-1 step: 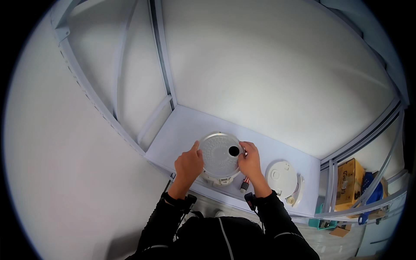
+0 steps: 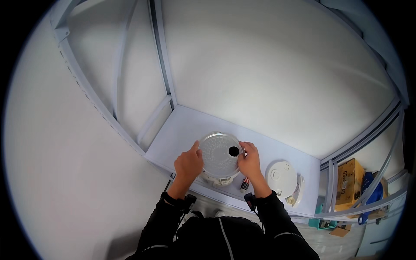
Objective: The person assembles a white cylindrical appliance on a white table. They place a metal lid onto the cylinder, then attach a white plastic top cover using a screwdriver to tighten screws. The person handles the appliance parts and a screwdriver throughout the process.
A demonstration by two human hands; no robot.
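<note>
A round silver metal plate (image 2: 216, 161) with raised rings and dots lies flat over a white round appliance body (image 2: 219, 181). A round black opening (image 2: 234, 151) sits near the plate's right edge. My left hand (image 2: 189, 164) grips the plate's rim at the left, its index finger along the edge. From the right, my right hand (image 2: 248, 159) grips the rim beside the black opening, fingers bent. Below the right hand rests a short tool with a red shaft and a black-and-white checked handle (image 2: 245, 186), its upper end partly hidden.
On the table (image 2: 171, 132), to the right, lie a white round cover (image 2: 281, 178), a curved white piece (image 2: 300, 188) and a small cream round part (image 2: 290, 200). Frame posts (image 2: 164, 56) bound the table. Beyond its right end are a cardboard box (image 2: 350, 184) and a teal basket (image 2: 323, 223).
</note>
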